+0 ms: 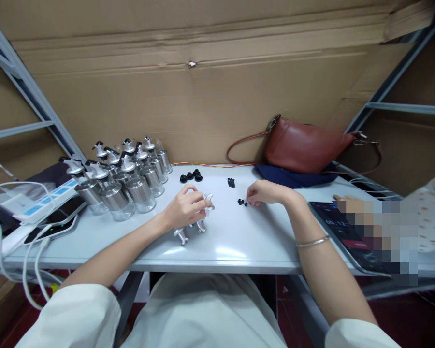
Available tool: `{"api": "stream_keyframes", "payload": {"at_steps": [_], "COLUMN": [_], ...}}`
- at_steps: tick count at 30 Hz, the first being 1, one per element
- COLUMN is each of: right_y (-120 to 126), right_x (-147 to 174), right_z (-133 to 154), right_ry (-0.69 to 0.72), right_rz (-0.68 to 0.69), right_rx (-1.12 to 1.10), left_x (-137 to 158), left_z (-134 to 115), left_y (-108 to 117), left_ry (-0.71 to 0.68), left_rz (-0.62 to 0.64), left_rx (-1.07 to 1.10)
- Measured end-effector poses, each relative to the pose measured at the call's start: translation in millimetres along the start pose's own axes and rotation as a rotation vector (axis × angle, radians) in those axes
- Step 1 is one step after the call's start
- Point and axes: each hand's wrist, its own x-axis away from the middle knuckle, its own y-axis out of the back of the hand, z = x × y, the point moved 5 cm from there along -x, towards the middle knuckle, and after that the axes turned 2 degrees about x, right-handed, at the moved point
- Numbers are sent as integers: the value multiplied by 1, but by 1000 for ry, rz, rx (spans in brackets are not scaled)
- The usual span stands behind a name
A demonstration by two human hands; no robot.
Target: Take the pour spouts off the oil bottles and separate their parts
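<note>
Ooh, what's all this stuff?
Round glass bottles: about ten, clear-silver, left
Round caps: several, black, back centre
Thin sticks: a few, black, beside caps
Tiny pieces: several, black, below sticks
Curved metal spouts: several, silver, front centre
Leather bag: one, reddish-brown, back right
Folded cloth: one, navy, under bag
Flat tablet: one, black, right
Power strip: one, white-blue, left
Loose cables: several, white, left
Cardboard wall: one, brown, behind
Flat table: one, grey, centre
Left hand: one, bare, over spouts
Right hand: one, bare, beside pieces

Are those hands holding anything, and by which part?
It can't be told: the left hand is at a silver spout piece and the right hand beside small black pieces, but any grip is hidden.
</note>
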Motion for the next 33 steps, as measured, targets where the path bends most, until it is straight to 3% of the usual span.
{"api": "stream_keyframes", "payload": {"at_steps": [7, 12, 26, 33], "right_y": [2, -4, -11, 1], "right_x": [1, -4, -2, 22], "right_z": [-2, -1, 2, 46], "right_ry": [58, 42, 53, 527], "right_rz": [-15, -10, 76, 104], "right_rx": [72, 88, 13, -663], "left_x": [-1, 0, -1, 0], "left_z": [-3, 2, -1, 1], "left_y": [-2, 1, -3, -3], "left_ry": [-3, 8, 29, 51], "left_rz": [64, 41, 85, 70], "left_rx": [13, 10, 73, 76]}}
